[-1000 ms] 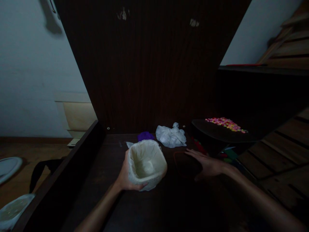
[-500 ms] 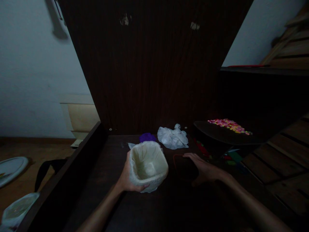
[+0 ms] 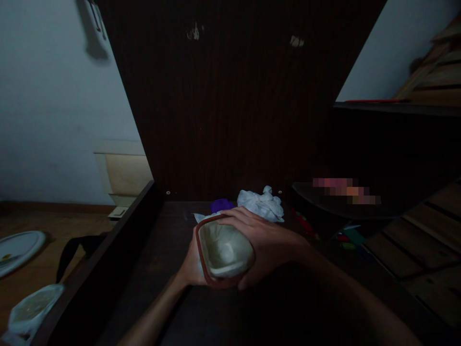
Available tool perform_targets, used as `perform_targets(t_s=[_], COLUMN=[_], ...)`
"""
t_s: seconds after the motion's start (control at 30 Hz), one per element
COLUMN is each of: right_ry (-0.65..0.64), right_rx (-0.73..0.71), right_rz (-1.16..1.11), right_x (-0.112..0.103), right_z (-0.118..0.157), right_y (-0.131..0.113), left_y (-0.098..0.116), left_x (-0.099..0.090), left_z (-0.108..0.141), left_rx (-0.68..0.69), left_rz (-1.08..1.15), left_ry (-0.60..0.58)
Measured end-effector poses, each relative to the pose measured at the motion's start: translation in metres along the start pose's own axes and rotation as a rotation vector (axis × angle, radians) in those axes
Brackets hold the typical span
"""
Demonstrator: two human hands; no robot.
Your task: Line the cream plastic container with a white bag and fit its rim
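A small square bin [image 3: 226, 250] with a pale plastic liner is tilted so that I look into its open top. Around its mouth lies a reddish-brown rim frame [image 3: 202, 254]. My left hand [image 3: 192, 264] grips the bin from the left side, its fingers mostly hidden behind the wall. Over the right side of the frame, my right hand [image 3: 264, 240] is closed, fingers on the far edge and thumb near the front corner. Whether the frame is seated all round cannot be seen under the right hand.
Behind the bin are a knotted white plastic bag [image 3: 261, 203] and a purple item [image 3: 221, 205] on the dark desk [image 3: 154, 269]. A curved shelf [image 3: 309, 199] stands at the right, with small coloured things [image 3: 347, 244] beneath it. A raised side board [image 3: 104, 254] edges the left.
My right hand has brought the rim frame leftward from beside the bin onto its mouth. The left hand keeps its hold on the bin. The view has shifted slightly.
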State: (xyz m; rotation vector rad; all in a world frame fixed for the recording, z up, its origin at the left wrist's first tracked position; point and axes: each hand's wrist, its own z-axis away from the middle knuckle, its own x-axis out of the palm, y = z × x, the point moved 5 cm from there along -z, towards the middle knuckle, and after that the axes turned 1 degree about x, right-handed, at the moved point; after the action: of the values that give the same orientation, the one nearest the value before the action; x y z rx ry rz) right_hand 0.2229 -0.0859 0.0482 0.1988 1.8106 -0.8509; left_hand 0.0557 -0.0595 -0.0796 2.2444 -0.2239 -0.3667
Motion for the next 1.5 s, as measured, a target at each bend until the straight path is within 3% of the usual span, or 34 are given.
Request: perform_targets(t_s=[0.17, 0.43, 0.9, 1.1, 1.27, 1.5], right_ry=[0.006, 0.009, -0.068, -0.103, -0.139, -0.129], right_rx=[0.055, 0.093, 0.11, 0.158, 0.082, 0.061], right_rz=[0.042, 0.066, 0.068, 0.045, 0.028, 0.03], right_x=[0.01, 0.002, 0.013, 0.012, 0.027, 0.042], right_z=[-0.009, -0.008, -0.006, -0.014, -0.027, -0.027], right_y=[0.009, 0.015, 0.029, 0.021, 0.009, 0.015], left_y=[0.015, -0.002, -0.003, 0.0, -0.015, -0.023], left_x=[0.001, -0.001, -0.002, 0.0, 0.002, 0.004], left_z=[-0.005, 0.004, 0.005, 0.004, 0.01, 0.012], left_rx=[0.035, 0.017, 0.058, 0.047, 0.007, -0.025], left_rz=[-0.029, -0.037, -0.033, -0.033, -0.032, 0.035], left_ry=[0.035, -0.013, -0.009, -0.023, -0.002, 0.005])
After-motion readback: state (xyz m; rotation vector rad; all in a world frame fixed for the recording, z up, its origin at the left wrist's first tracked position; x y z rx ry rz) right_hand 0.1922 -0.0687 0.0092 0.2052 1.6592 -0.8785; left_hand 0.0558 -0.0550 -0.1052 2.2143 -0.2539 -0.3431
